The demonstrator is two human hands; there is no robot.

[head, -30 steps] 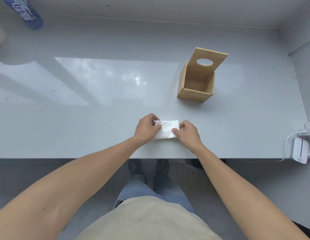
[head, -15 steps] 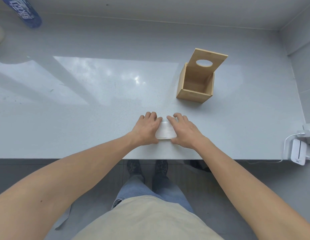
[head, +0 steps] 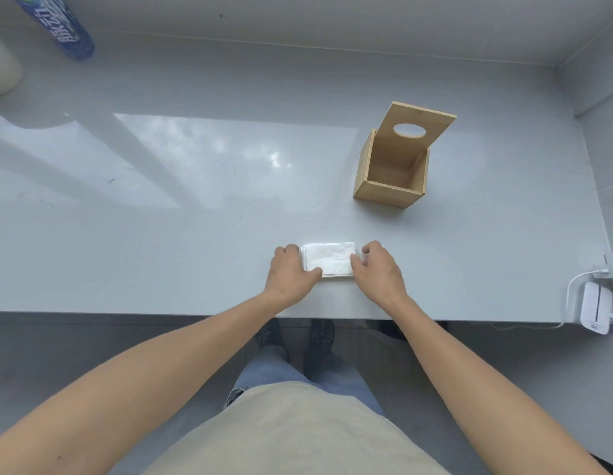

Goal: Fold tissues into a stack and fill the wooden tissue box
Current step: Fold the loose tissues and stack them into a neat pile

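A small stack of folded white tissues lies flat on the grey counter close to its front edge. My left hand grips the stack's left end, thumb on top. My right hand grips the right end with curled fingers. The wooden tissue box stands farther back and to the right, apart from both hands. Its lid with an oval hole is tilted up and back, and the inside looks empty.
A blue bottle lies at the back left corner beside a pale rounded object. A white charger with a cable sits at the counter's right front edge. Grey walls close off the back and right.
My hands went from pinching the tissue, to pressing flat over it, to now gripping the stack's two ends, leaving its top uncovered.
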